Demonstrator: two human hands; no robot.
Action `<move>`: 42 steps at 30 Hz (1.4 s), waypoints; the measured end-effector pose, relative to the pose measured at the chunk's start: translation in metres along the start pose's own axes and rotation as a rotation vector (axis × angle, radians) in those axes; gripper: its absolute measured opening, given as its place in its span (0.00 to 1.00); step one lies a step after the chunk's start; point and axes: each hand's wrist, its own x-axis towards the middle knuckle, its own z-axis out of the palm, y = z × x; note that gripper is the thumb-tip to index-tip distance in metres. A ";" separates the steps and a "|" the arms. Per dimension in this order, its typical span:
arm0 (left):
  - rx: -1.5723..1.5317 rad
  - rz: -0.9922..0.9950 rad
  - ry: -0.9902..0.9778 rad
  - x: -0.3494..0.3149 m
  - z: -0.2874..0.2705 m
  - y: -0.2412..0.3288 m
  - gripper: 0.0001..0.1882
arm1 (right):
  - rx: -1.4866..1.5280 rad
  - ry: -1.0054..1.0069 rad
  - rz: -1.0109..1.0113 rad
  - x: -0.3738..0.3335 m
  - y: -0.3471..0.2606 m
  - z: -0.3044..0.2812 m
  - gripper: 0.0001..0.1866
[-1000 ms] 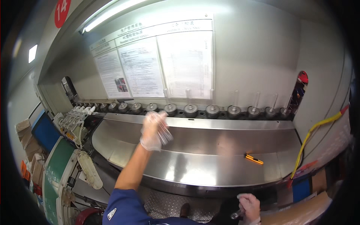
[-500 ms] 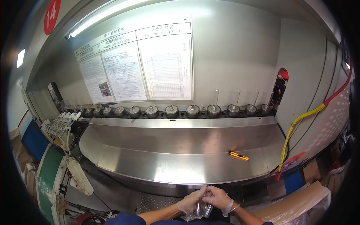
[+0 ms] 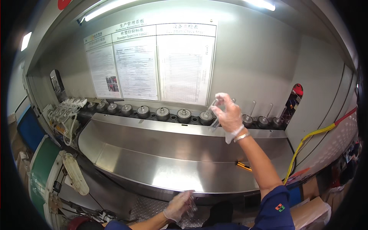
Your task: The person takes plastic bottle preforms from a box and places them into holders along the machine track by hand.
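My right hand (image 3: 229, 115), in a thin transparent glove, reaches out over the row of round metal spindles. Its fingers are closed on transparent tubes (image 3: 215, 125); one points down toward the steel ledge, and another appears upright above a spindle (image 3: 207, 117). Whether that one touches the spindle I cannot tell. Low at the front edge, my gloved left hand (image 3: 178, 205) curls around some transparent tubes (image 3: 191, 207), partly hidden by its fingers. Right of my right hand, several spindles carry upright transparent tubes (image 3: 251, 109); those to the left, such as one spindle (image 3: 162, 112), are bare.
A steel trough (image 3: 153, 161) spans the space before me, with an orange-and-black cutter (image 3: 243, 166) lying in it. Framed sheets (image 3: 136, 71) hang on the back wall. A yellow-and-red cable (image 3: 306, 140) runs down the right side. A green belt (image 3: 46, 172) stands at the left.
My hands have parted. The right one has risen from the front edge to the spindle row with tubes; the left has shifted slightly left. The view has tilted and moved.
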 end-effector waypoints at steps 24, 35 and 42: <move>0.535 1.227 0.410 0.068 0.024 0.334 0.22 | -0.764 -0.621 0.029 0.081 -0.002 0.032 0.10; 1.004 1.105 0.576 0.139 0.000 0.357 0.26 | -0.525 -0.262 -0.329 0.082 -0.022 0.107 0.06; 1.149 1.256 0.604 0.125 -0.006 0.364 0.32 | -0.546 -0.331 -0.352 0.076 0.011 0.153 0.08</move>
